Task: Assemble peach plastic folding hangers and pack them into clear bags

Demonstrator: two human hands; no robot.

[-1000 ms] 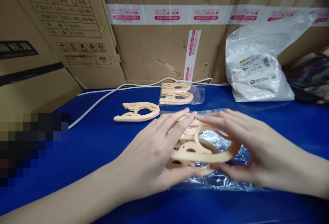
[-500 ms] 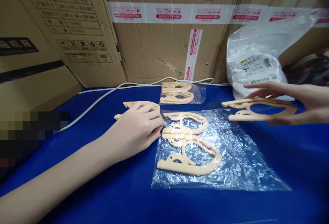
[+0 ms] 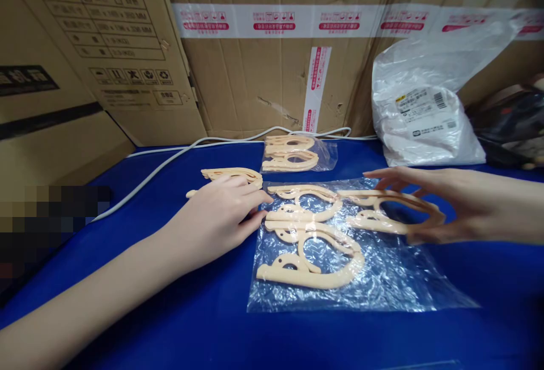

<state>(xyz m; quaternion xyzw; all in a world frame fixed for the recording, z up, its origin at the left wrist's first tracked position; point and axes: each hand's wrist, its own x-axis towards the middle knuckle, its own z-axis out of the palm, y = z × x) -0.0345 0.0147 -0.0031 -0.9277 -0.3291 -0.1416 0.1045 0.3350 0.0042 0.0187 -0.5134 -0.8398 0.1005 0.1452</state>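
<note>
A clear plastic bag point(image 3: 395, 279) lies flat on the blue surface with two beige folding hangers point(image 3: 348, 265) in it, folded up. My right hand point(image 3: 442, 205) grips the rounded end of another beige folding hanger point(image 3: 385, 227), over the right part of the bag; whether it touches the plastic I cannot tell. At the bag's left edge, my left hand point(image 3: 223, 220) pinches the plastic between thumb and fingers. Behind that hand, partly hidden by it, are more folded hangers point(image 3: 232, 173).
A smaller clear bag point(image 3: 327, 154) with folded hangers lies farther back. A white cable point(image 3: 157, 174) runs along the cardboard boxes point(image 3: 250, 86) at the rear. On the back right stands a white plastic package point(image 3: 425, 126) with labels, beside dark items.
My right hand has brought its hanger left and down toward me, from beside the white package to over the bag. My left hand stays at the bag's edge.
</note>
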